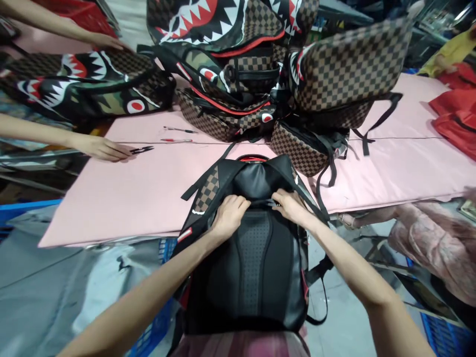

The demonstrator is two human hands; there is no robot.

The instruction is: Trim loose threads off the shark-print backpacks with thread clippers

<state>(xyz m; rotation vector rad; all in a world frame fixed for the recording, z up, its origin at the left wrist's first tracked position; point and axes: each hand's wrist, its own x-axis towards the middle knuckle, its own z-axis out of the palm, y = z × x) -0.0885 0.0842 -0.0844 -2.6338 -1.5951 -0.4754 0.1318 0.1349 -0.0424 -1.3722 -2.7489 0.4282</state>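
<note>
A black backpack [253,267] with checkered side panels leans against the pink table edge, its padded back panel facing me. My left hand [231,214] is closed on the edge of the fabric at the upper back, below the shoulder straps. At the same seam, my right hand [292,206] is closed around small dark thread snips [271,203], whose tips point left toward my left hand. Most of the snips is hidden by the fingers. Both hands touch the backpack.
Several checkered backpacks with shark-mouth prints [223,64] crowd the far side of the pink table [148,193]. Two pens [176,140] lie left of centre. A co-worker's hand [104,148] holds black snips [142,149]. Red bags [455,119] are at right; blue crates [154,317] stand below.
</note>
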